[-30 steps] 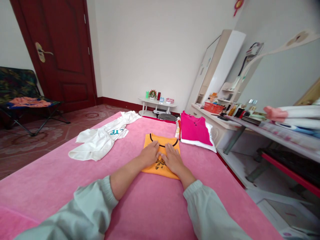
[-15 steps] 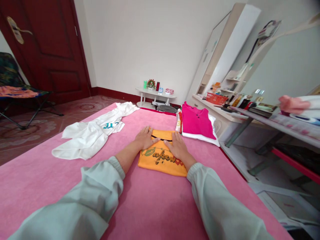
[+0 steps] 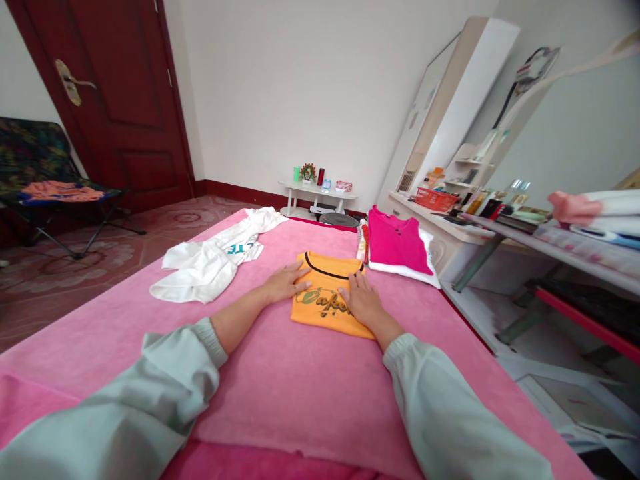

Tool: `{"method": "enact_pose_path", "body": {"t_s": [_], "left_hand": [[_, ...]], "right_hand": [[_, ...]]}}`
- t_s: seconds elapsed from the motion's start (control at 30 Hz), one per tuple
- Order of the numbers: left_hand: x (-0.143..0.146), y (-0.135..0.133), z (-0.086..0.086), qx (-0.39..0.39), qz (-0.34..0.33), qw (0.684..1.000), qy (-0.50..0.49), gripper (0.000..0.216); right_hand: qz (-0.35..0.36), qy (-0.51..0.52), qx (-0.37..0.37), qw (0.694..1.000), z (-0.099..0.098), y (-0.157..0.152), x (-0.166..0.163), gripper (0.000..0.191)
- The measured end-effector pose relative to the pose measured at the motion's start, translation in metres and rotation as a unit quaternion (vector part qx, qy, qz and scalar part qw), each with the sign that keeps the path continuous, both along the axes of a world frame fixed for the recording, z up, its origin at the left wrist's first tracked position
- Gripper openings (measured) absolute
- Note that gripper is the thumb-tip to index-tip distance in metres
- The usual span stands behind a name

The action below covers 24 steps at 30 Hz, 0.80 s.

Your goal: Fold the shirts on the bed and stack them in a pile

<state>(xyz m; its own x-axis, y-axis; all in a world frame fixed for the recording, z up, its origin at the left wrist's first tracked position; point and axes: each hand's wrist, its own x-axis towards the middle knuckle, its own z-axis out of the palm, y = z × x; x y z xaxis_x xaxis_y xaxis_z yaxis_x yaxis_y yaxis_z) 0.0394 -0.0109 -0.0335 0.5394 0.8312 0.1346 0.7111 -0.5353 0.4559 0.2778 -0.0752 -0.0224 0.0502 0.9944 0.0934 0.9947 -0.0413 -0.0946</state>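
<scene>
A folded orange T-shirt (image 3: 320,283) with a dark neckline band and printed lettering lies on the pink bedspread (image 3: 295,393). At its left edge rests my left hand (image 3: 286,283), fingers stretched out and touching the cloth. My right hand (image 3: 367,301) lies flat on the shirt's right side, covering part of the lettering. Beyond it, to the right, a folded magenta top (image 3: 395,241) sits on white folded clothing (image 3: 427,277). A white garment (image 3: 200,267) with teal letters is spread loosely to the left.
A dressing table (image 3: 480,230) with a red basket (image 3: 435,199) and bottles stands along the right side. Past the bed's far end is a low white stand (image 3: 320,192) with small items. A folding chair (image 3: 55,193) stands by the door (image 3: 115,100) at left.
My hands have moved apart and back from the shirt's top, the left to its edge, the right lower. The neckline now shows fully. The view has shifted slightly left.
</scene>
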Motion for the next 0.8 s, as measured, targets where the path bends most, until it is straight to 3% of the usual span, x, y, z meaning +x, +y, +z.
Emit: {"method": "enact_pose_path", "body": {"t_s": [0.17, 0.3, 0.43, 0.57, 0.8], "left_hand": [[-0.010, 0.000, 0.000, -0.089, -0.033, 0.982, -0.166, 0.073], [-0.012, 0.001, 0.000, -0.102, -0.055, 0.974, -0.197, 0.086], [-0.012, 0.002, 0.000, -0.092, -0.055, 0.974, -0.197, 0.084], [-0.012, 0.001, 0.000, -0.090, -0.048, 0.976, -0.190, 0.079], [-0.011, 0.002, -0.002, -0.082, -0.051, 0.975, -0.201, 0.072]], "right_hand": [[0.014, 0.010, 0.053, 0.998, 0.013, -0.011, -0.011, 0.044], [0.148, 0.104, 0.148, 0.972, 0.026, -0.028, -0.034, 0.020], [0.279, 0.201, 0.135, 0.929, 0.030, -0.045, -0.067, 0.005], [0.305, 0.215, 0.104, 0.922, 0.025, -0.054, -0.083, 0.013], [0.324, 0.270, 0.079, 0.903, 0.019, -0.057, -0.083, 0.016]]}}
